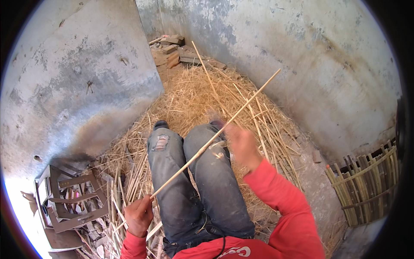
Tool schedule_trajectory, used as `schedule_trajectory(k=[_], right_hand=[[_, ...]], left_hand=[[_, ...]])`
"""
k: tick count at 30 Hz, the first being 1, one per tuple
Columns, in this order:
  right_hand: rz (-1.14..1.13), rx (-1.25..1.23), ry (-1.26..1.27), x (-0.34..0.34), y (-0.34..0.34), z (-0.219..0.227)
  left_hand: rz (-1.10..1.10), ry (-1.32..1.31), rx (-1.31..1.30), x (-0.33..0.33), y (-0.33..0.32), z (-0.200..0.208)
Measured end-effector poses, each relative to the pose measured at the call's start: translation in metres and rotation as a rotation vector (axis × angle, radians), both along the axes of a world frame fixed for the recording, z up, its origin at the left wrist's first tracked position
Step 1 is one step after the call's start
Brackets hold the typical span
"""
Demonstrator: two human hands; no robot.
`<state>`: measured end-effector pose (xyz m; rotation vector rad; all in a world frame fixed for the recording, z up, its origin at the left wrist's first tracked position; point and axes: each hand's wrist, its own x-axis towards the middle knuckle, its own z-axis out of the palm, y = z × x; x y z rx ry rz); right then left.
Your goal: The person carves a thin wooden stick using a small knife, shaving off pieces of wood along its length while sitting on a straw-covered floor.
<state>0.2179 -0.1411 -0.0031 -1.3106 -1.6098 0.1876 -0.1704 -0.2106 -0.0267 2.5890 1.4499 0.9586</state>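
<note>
A long, thin pale bamboo stick [202, 151] slants across my lap, from low on the left up to the far right. Its near end is pinched in my closed left hand [139, 214], beside my left thigh. Motion blurs my right hand [242, 144], which is beside the upper half of the stick, over my right knee. Its fingers are smeared, and whether it holds a tool cannot be made out. Pale curled shavings [218, 153] show just below the stick, above my right thigh in dark jeans [220, 185].
Straw-like shavings [189, 97] cover the floor ahead, with several loose sticks [276, 138] at right. Bricks [172, 59] lie in the far corner. A brown metal frame [77, 198] stands at left, a slatted bamboo basket [368, 185] at right. Worn walls [302, 52] enclose the space.
</note>
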Motion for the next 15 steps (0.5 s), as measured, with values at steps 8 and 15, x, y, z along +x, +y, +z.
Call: schedule_trajectory(k=[8, 15], right_hand=[[-0.114, 0.031, -0.086, -0.012, 0.002, -0.020], [-0.588, 0.050, -0.031, 0.113, 0.060, -0.003]], left_hand=[[0.030, 0.012, -0.026, 0.005, -0.002, 0.000], [-0.021, 0.007, -0.073, 0.005, -0.001, 0.002]])
